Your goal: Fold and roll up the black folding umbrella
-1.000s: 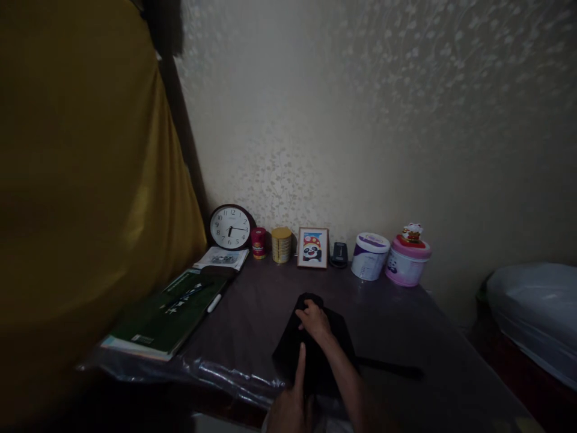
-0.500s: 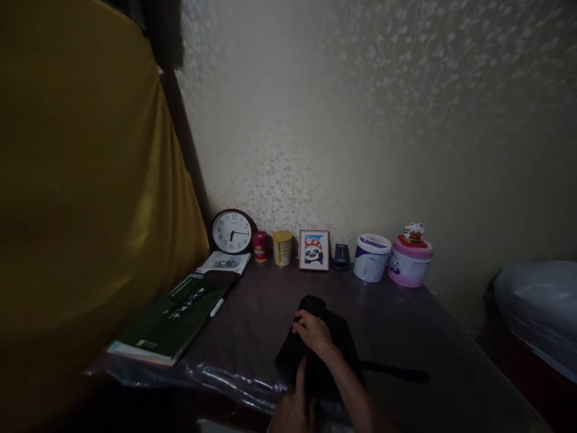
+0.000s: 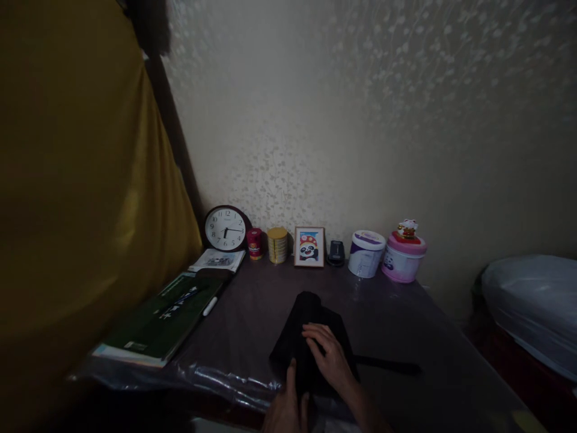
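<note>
A black cloth item (image 3: 306, 310), folded over on itself, lies near the front edge of the table, its exact kind unclear in the dim light. From its right side a long black strap (image 3: 390, 364) stretches across the tabletop. My right hand (image 3: 331, 358) rests on top of the cloth, fingers extended and fairly flat. At the cloth's near side is my left hand (image 3: 286, 406), its index finger stretched forward against the fabric. The lower part of my left hand is cut off by the frame.
A clock (image 3: 226, 229), a red can (image 3: 255, 244), a yellow-lidded container (image 3: 277, 245), a panda picture frame (image 3: 309, 248), a dark device (image 3: 336, 252) and two tubs (image 3: 365, 255) line the wall. Green books (image 3: 166, 316) and a white marker (image 3: 210, 307) lie left, beside a yellow curtain (image 3: 90, 180).
My right hand has slid toward me and to the right over the cloth, its fingers flatter. My left hand stays by the near side. The view has shifted slightly.
</note>
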### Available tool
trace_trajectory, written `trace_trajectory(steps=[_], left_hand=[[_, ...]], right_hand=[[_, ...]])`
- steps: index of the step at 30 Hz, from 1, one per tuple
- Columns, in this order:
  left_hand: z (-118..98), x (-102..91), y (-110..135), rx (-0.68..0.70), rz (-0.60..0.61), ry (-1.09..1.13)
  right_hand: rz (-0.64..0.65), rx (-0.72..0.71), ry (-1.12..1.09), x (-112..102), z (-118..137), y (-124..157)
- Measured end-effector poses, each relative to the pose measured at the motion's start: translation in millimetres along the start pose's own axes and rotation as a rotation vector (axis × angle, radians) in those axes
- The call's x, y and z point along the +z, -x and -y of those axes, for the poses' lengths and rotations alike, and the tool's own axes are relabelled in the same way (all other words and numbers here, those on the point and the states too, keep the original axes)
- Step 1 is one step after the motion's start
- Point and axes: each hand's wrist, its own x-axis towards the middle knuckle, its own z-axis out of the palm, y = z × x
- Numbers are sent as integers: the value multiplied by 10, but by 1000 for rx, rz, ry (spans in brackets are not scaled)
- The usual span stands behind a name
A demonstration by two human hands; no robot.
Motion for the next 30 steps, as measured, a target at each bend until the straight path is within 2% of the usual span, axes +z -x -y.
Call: trace_trajectory(steps=[3, 8, 12, 15, 18, 21, 25, 28, 30], left_hand=[[15, 25, -35, 1, 1, 35], [19, 48, -75, -46, 8, 71], [14, 54, -79, -54, 3, 73], [13, 42, -76, -79, 17, 63], [20, 29, -82, -89, 35, 39], [38, 35, -92, -70, 38, 45], [77, 87, -95, -14, 3, 80], [137, 106, -87, -1, -11, 99], [193, 53, -81, -9, -8, 125]], right_hand=[[74, -69, 59, 66, -131, -42], [113, -86, 201, 156, -500, -479], [113, 40, 342, 128, -693, -840], [30, 134, 449, 122, -639, -932], [47, 51, 404, 169, -425, -797], [169, -10, 298, 214, -132, -504], [227, -20, 202, 206, 213, -112], [245, -39, 170, 205, 347, 80], [239, -52, 173, 227, 377, 149]])
